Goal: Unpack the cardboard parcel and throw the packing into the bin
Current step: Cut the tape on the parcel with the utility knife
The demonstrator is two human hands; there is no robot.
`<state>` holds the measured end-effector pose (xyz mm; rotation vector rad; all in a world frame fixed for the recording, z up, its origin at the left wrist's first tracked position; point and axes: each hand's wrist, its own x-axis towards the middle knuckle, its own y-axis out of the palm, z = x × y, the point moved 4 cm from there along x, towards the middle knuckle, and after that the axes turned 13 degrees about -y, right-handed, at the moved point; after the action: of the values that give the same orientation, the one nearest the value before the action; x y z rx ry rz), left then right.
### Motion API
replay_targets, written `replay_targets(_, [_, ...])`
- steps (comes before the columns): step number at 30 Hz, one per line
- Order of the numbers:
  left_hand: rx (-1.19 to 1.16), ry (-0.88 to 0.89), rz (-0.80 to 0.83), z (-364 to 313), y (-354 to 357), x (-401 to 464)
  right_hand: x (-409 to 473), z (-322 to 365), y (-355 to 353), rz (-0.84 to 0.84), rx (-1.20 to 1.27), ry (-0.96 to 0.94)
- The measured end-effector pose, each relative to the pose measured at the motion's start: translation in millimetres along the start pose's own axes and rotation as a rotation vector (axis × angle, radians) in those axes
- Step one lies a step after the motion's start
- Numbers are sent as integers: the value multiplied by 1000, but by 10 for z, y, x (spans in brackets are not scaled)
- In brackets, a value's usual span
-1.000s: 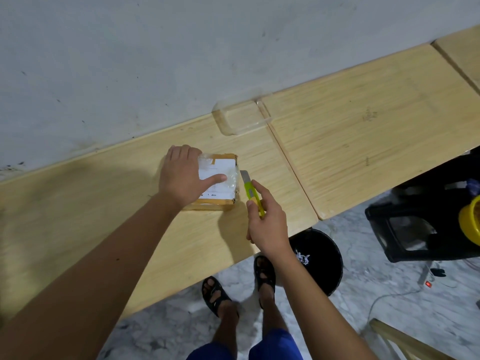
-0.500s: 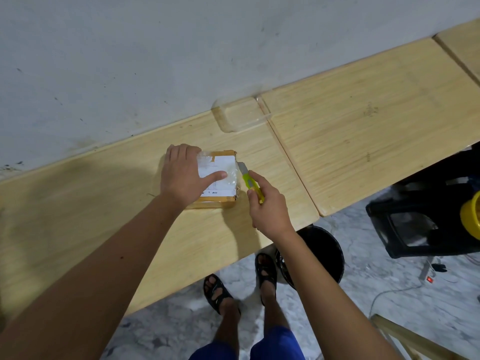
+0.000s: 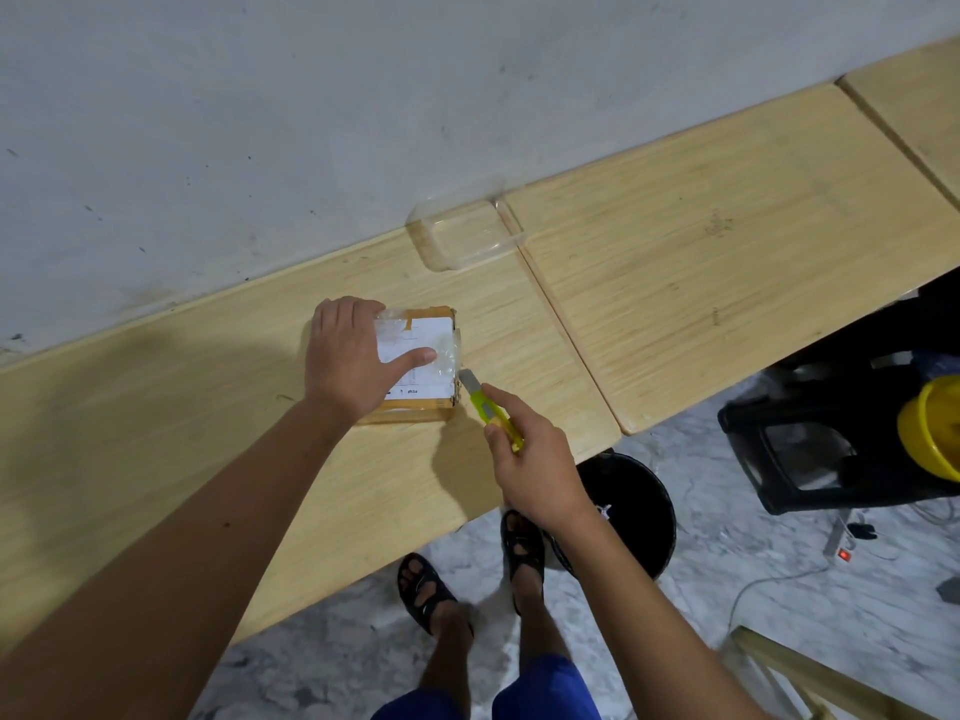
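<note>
I look down on a pale wooden table [image 3: 727,283] set against a scuffed grey wall [image 3: 311,122], above a mottled marble floor [image 3: 727,563]; a black stool [image 3: 810,459] stands at right.

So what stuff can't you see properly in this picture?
All from the head view:
- What is inside the cardboard parcel: it is closed and taped.
- The writing on its label: too small to read.
- The parcel's left part: the left hand covers it.
- The cutter handle's end: hidden in the right hand.
- Most of the black bin: the table and right arm hide it.
- The yellow thing: cut off by the right edge.
</note>
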<state>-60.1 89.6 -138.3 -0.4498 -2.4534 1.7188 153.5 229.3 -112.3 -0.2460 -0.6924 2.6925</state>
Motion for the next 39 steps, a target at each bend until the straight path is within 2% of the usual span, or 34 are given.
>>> replay_targets(8, [6,-22,1,-4,6,-42,-49,-38,-53,-241,240,211])
replay_targets(15, [-66,-25,10,-32,-32,-71,57,18,-63,-134,605,178])
replay_targets(20, [-56,-25,22,-26,-32,-52,97,214,-65,-41,1099,129])
replay_targets(25, [-68,-28,22,-35,-44,-58,116,365,-148,-63,1261,131])
replay_targets(29, [-56,-19,20,-39,-46,-54,152,338,-195,-196,1221,202])
replay_targets(35, [-96,-42,17,-64,-77,-54,336,69,-364,-436,689,197])
replay_targets(39, [-125,-44,11,-43,-62,-23,613,-238,-571,-492,402,149])
